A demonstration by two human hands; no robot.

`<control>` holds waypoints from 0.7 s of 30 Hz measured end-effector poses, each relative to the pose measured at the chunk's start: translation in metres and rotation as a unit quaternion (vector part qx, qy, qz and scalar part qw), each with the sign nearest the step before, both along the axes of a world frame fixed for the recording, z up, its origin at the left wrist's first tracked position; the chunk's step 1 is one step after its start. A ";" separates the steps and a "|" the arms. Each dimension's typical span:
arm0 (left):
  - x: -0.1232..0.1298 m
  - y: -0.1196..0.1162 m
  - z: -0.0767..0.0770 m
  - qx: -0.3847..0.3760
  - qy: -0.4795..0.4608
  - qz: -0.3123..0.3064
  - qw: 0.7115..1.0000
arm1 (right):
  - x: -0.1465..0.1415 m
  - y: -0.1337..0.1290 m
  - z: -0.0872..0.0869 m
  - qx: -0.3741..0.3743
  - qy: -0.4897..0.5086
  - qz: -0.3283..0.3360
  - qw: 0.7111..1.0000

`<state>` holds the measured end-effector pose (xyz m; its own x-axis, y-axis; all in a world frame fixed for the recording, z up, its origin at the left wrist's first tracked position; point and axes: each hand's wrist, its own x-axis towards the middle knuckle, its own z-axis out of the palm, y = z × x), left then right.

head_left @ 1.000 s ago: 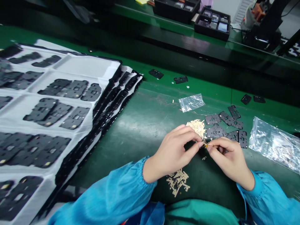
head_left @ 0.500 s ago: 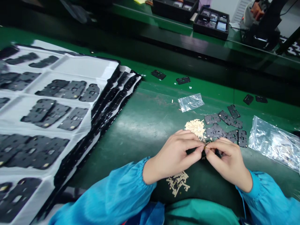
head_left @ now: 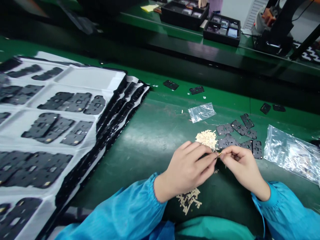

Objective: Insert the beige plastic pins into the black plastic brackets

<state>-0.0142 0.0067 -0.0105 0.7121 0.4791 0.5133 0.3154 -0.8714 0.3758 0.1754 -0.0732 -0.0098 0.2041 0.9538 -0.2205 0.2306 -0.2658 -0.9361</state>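
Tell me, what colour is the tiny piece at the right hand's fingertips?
The tiny piece looks golden yellow; it shows in the head view.

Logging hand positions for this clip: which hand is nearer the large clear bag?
Right: the right hand is just left of the large clear bag; the left hand is farther left, beyond the right.

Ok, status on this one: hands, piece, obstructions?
Right hand pinches small yellow piece; left hand at its other side. Piece's shape unclear. Pale pile just beyond left hand; nothing seen blocking.
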 end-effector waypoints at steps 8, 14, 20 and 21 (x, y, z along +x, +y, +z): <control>0.003 0.000 -0.004 -0.280 -0.131 -0.014 0.951 | 0.001 -0.001 0.014 0.009 -0.004 0.029 1.000; 0.003 0.003 -0.001 -0.447 -0.163 -0.020 0.879 | 0.002 0.004 0.013 0.043 -0.028 0.013 0.999; 0.004 -0.001 -0.004 -0.454 -0.150 -0.019 0.878 | 0.001 0.000 0.010 0.131 -0.159 0.041 0.978; 0.004 -0.002 -0.004 -0.454 -0.145 -0.017 0.879 | 0.001 -0.001 0.010 0.144 -0.174 0.045 0.973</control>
<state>-0.0099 0.0052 -0.0149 0.6357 0.7664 0.0929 0.0712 -0.1781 0.9814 0.1762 -0.0740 0.0001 0.1306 0.9834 0.1262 0.5580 0.0323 -0.8292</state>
